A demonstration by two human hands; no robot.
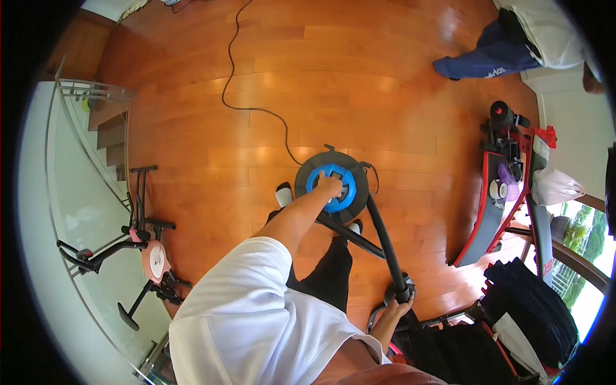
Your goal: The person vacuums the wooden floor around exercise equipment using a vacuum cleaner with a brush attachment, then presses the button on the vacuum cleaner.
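Note:
A round canister vacuum cleaner [352,208] with a black body and a blue top stands on the wooden floor before my feet. My left hand [330,185] is closed on the handle at the middle of its blue top; the undersides of the fingers are hidden. A black ribbed vacuum hose [384,239] runs from the vacuum down to the right. Near the hose's lower end, my right hand [402,305] grips it. A straight black tube [351,236] lies slantwise between the vacuum and the hose.
A black power cord [232,70] trails across the floor from the vacuum. An exercise bike [154,260] stands left by the glass railing [83,192]. Along the right are a red-edged workout bench [480,215], bags and dark cloth [529,308]. Another person's blue-trousered leg [487,58] shows upper right.

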